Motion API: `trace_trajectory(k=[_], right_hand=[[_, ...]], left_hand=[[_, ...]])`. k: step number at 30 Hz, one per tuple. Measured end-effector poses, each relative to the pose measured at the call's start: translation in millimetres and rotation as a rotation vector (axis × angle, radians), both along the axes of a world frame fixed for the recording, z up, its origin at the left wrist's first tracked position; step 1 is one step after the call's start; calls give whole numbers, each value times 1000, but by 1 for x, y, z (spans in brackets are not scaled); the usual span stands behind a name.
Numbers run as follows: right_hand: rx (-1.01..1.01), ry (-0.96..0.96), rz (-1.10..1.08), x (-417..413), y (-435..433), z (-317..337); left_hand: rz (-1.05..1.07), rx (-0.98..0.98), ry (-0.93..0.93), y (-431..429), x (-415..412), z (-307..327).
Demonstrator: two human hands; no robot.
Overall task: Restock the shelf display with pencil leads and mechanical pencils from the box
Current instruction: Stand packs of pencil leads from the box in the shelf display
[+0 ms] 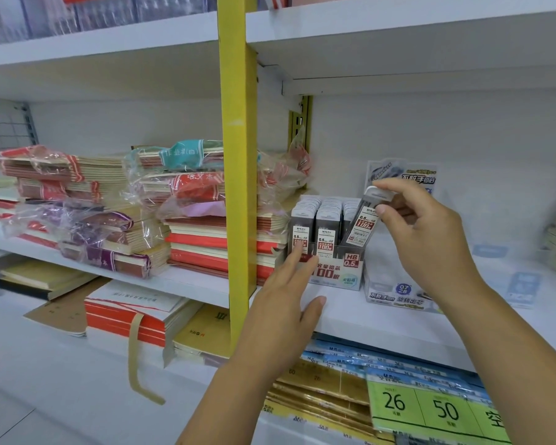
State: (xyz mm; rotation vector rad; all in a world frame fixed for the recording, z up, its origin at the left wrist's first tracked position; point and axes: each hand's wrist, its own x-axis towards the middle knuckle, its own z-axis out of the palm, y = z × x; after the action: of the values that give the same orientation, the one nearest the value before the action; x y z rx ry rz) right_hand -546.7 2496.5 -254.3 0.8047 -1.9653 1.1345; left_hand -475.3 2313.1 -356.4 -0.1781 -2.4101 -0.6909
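Grey, white-capped 0.5 HB lead case (pixel 363 221) tilting over the display box (pixel 334 274), right hand (pixel 430 239) pinching its top, left hand (pixel 289 297) open, fingertips touching the box front.

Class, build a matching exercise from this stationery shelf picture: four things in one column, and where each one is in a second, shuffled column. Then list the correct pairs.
Things
1. lead case
2. left hand
3. yellow post
4. green price card

Places
A. lower shelf, bottom right
B. fingertips against the front of the lead display box
C. pinched in the right hand, tilted over the display box
D. upright between the two shelf bays

Pairs: 1-C, 2-B, 3-D, 4-A
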Motion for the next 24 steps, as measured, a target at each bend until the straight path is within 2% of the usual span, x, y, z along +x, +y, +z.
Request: trace_trajectory(k=[4, 11, 17, 24], right_hand=[[26, 64, -10, 7, -8, 3], [62, 46, -26, 3, -13, 1], [218, -50, -168, -16, -15, -21], [287, 9, -161, 3, -6, -29]], left_hand=[[0, 3, -10, 0, -1, -1], [0, -10, -2, -1, -2, -2], [1, -6, -7, -1, -3, -3], [9, -3, 38, 2, 6, 0]])
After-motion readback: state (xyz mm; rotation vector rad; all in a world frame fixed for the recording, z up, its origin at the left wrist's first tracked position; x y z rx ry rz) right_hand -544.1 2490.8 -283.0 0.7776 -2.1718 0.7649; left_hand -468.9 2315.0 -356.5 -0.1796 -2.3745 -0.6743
